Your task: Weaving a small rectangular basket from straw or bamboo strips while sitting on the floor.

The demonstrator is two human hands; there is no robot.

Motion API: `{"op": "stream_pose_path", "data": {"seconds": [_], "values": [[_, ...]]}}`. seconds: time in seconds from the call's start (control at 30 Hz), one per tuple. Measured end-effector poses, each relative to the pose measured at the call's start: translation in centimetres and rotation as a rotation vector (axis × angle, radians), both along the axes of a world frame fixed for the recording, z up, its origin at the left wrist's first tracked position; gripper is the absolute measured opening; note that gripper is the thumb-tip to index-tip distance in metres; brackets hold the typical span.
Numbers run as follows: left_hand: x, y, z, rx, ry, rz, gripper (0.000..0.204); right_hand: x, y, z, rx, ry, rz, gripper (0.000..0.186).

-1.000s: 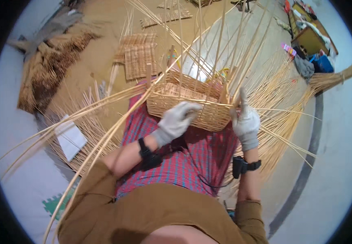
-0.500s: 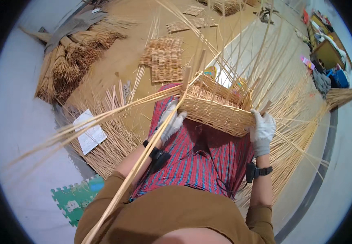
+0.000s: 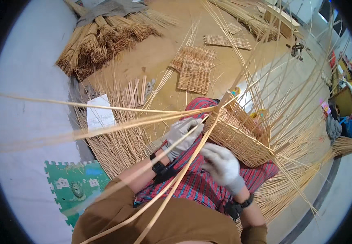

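Note:
A small woven wicker basket rests tilted on my lap, with long loose rods standing up from its rim. Bundles of pale wicker rods stick out leftward from its near left corner, and other rods run down from there across my body. My left hand, in a white glove, is closed at that corner around one rod, which is blurred further down. Also gloved, my right hand is below the basket's near side. Its fingers stretch toward the rods, apart and apparently holding nothing.
Finished woven panels lie on the floor ahead. Bundled rods are heaped at the far left, and loose rods spread on both sides of me. A paper sheet and a green foam mat lie at left.
My right hand has left the basket's right end and come to its near left side. The basket has turned, its right end now nearer me. The view has shifted left.

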State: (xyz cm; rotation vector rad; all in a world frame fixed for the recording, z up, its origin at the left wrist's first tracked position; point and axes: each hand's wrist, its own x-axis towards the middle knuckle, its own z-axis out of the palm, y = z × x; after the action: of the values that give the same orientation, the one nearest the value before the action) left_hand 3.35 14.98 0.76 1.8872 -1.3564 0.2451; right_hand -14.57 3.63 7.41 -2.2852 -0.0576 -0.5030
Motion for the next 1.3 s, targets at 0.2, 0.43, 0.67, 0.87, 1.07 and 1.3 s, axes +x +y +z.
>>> {"op": "stream_pose_path", "data": {"seconds": [0.2, 0.43, 0.67, 0.87, 1.07, 1.3], "values": [[2.1, 1.7, 4.4, 0.210, 0.232, -0.333, 0.042, 6.8, 3.8, 1.0, -0.177, -0.041, 0.374, 0.025], [-0.3, -3.6, 5.7, -0.204, 0.712, -0.375, 0.034, 0.6, 3.2, 0.4, -0.196, 0.150, 0.220, 0.036], [-0.2, -2.0, 3.5, -0.348, 0.970, -0.253, 0.021, -2.1, -8.5, -5.6, 1.205, -0.449, -0.474, 0.064], [-1.8, -3.9, -3.0, -0.440, 1.130, -0.210, 0.059, -3.5, -10.2, -9.1, 0.903, -0.302, -0.671, 0.026], [2.8, -9.8, -6.3, -0.113, 1.153, -0.137, 0.086, -4.2, -9.2, -8.7, 0.553, -0.074, -0.918, 0.011], [2.1, -9.7, -5.6, -0.110, 0.982, -0.187, 0.085, -2.5, -9.9, -11.8, 0.552, -0.132, -1.003, 0.013]]}}
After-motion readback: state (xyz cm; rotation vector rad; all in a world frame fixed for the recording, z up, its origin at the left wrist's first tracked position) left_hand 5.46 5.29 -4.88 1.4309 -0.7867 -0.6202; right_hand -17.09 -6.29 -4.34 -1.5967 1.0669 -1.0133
